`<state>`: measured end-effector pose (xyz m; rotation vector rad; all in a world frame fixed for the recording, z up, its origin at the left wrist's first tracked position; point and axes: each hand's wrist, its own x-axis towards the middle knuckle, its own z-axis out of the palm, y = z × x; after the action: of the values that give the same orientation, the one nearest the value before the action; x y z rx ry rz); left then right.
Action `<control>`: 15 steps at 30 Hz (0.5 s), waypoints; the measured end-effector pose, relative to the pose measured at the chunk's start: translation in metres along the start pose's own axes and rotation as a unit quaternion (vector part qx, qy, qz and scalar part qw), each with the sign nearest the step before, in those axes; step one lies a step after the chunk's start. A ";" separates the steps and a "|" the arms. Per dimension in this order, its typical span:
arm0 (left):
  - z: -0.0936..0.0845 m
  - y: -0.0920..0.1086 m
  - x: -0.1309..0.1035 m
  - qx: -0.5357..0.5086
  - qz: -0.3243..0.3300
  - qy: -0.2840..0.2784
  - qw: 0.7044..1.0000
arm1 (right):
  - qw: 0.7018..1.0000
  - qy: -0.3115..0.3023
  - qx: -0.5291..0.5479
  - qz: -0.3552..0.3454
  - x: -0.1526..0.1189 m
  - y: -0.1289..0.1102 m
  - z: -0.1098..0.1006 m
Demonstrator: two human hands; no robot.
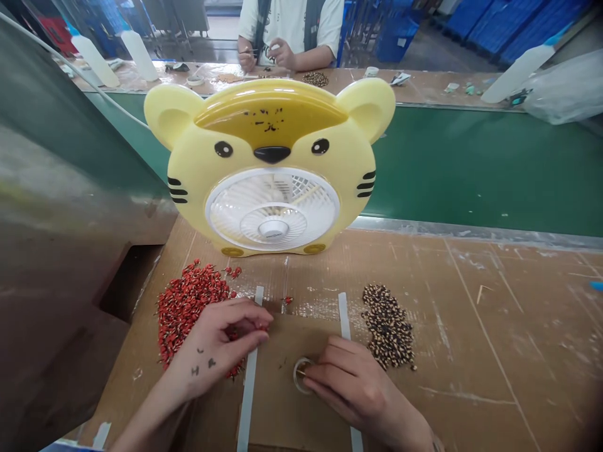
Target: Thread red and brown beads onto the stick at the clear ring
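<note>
My left hand [221, 342] rests on the edge of a pile of small red parts [188, 304], its fingers pinched together on a few of them. My right hand [351, 380] lies on the cardboard-covered bench, its fingertips closed on a thin stick-like piece held against a small pale ring [299, 373]. A heap of small dark brown and cream parts [389, 326] sits just right of my right hand. Two white tape strips [249, 376] run along the cardboard between the piles.
A yellow tiger-faced desk fan [271, 169] stands upright just beyond my hands. Behind it runs a green conveyor belt [471, 169]. Across the belt a person's hands [268, 53] work at another bench with white bottles [139, 53]. A grey panel [56, 188] stands at my left.
</note>
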<state>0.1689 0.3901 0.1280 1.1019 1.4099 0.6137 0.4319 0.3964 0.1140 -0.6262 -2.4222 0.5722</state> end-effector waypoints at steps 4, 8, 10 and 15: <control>0.024 -0.007 -0.003 -0.183 -0.015 -0.060 0.981 | 1.000 0.008 -0.026 -0.002 -0.002 0.002 -0.002; 0.038 -0.028 -0.005 -0.274 -0.085 -0.104 0.952 | 0.999 -0.036 0.000 -0.010 -0.003 0.000 -0.005; 0.043 -0.038 -0.008 -0.286 -0.086 -0.102 0.949 | 1.000 -0.029 -0.007 -0.009 -0.002 -0.001 -0.006; 0.054 -0.047 -0.010 -0.317 -0.029 -0.080 0.945 | 0.999 -0.041 -0.016 -0.011 -0.003 0.001 -0.004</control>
<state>0.2064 0.3495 0.0818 0.5753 0.9896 0.8390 0.4368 0.3964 0.1153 -0.6000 -2.5165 0.5619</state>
